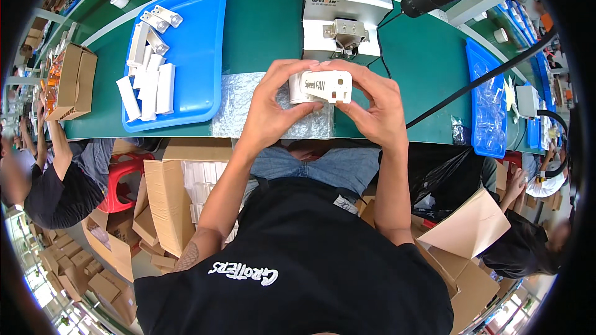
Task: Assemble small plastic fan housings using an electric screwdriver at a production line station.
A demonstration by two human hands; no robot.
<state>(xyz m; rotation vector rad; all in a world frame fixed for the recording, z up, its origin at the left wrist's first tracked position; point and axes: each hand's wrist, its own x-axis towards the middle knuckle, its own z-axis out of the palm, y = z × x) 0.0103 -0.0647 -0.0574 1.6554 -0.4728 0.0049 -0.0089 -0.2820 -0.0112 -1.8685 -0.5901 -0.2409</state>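
Note:
Both my hands grip a small white plastic housing (320, 87) with dark print on its top face and small square holes at its right end. My left hand (269, 99) curls round the rounded left part, thumb below and fingers above. The right end sits between the thumb and fingers of my right hand (377, 102). They hold it just over a sheet of clear bubble wrap (239, 102) at the table's near edge. Right behind my hands stands a white and grey bench machine (341, 15) with a metal fixture (347, 31) on its front.
A blue tray (192, 87) with several white parts lies to the left, and another blue tray (477, 56) with clear parts to the right. A black cable (478, 80) crosses the green table (428, 74). Cardboard boxes (167, 205) stand below; people sit at both sides.

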